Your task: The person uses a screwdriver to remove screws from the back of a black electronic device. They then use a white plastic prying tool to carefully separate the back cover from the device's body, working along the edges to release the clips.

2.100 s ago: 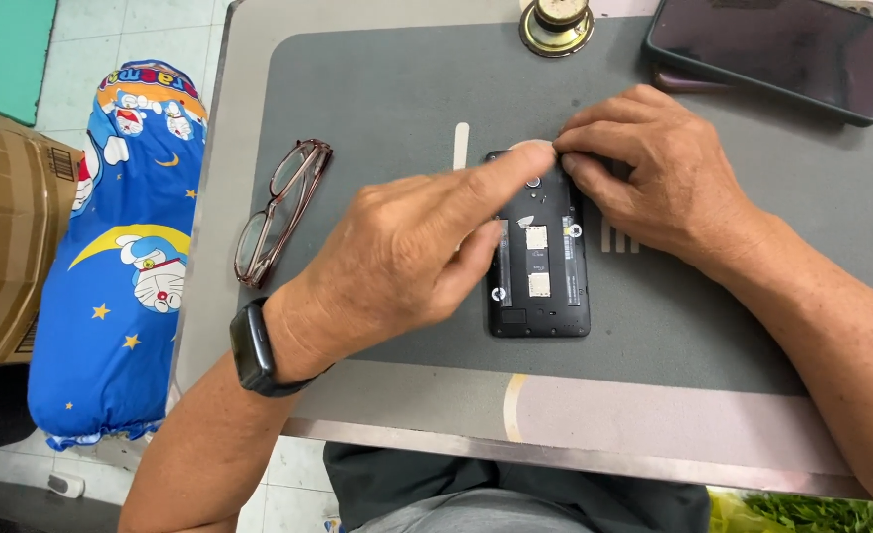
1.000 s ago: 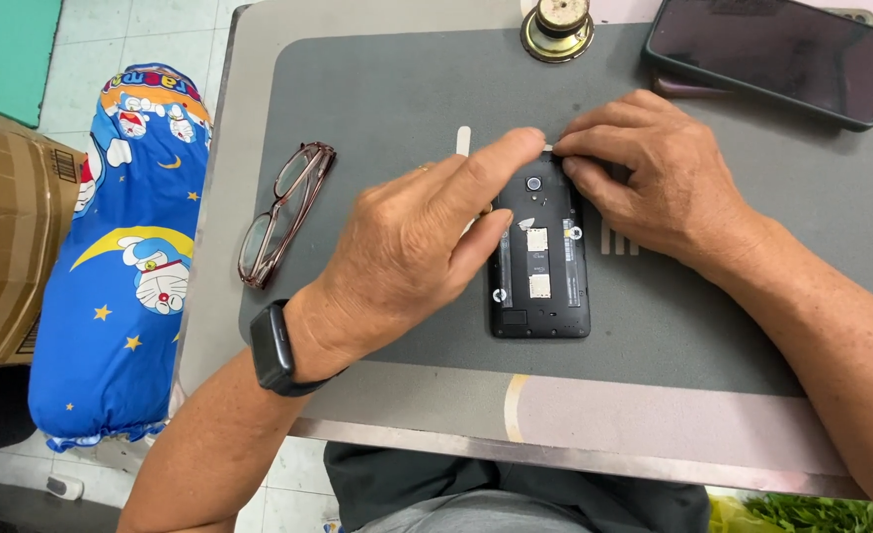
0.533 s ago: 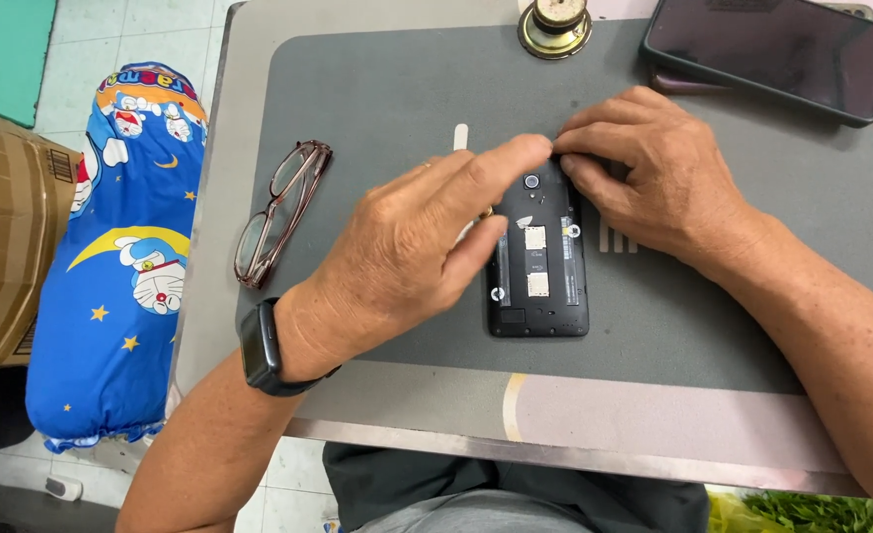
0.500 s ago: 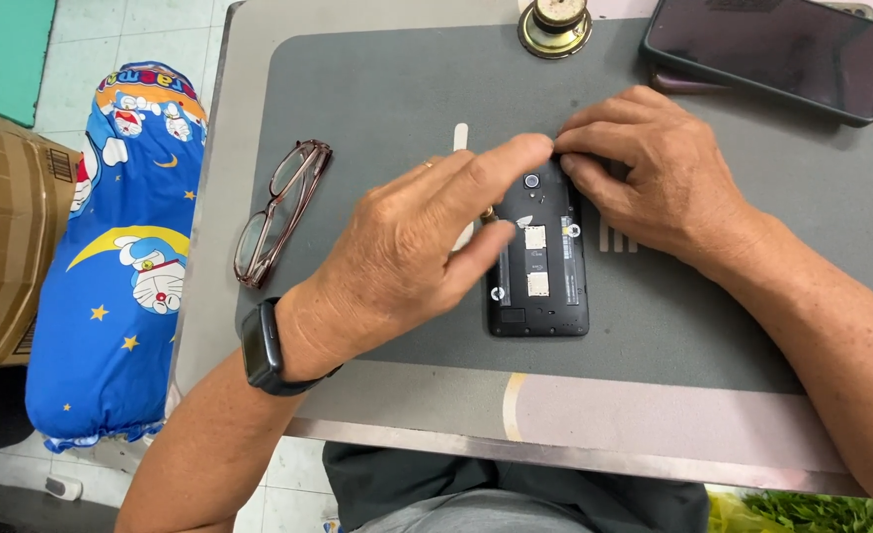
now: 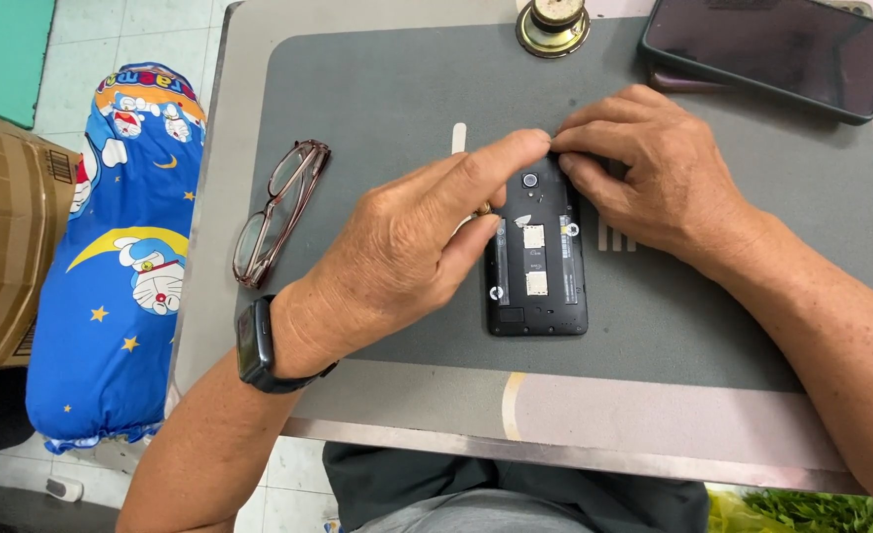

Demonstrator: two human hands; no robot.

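Both my hands crowd the top edge of the opened phone [image 5: 536,259]. Left of my left hand [image 5: 407,247] the folded glasses [image 5: 277,209] block the mat [image 5: 357,89]. Beyond my right hand [image 5: 654,173] lie a dark phone [image 5: 772,49] and a brass speaker [image 5: 552,25]. Bare mat stays open near me, below my right wrist.

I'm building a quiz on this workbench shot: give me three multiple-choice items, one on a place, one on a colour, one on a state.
1. Where do the folded glasses lie?
A. left of the opened phone
B. on the cardboard box
C. under the right hand

2. What colour is the work mat?
A. red
B. grey
C. white

3. How does the opened phone lie?
A. back cover off, insides showing
B. screen up and lit
C. standing on edge

Answers: 1 A, they rest on the mat's left part beside the left hand. 2 B, the mat is plain grey. 3 A, card slots show while the right hand and left hand pinch at its top edge.
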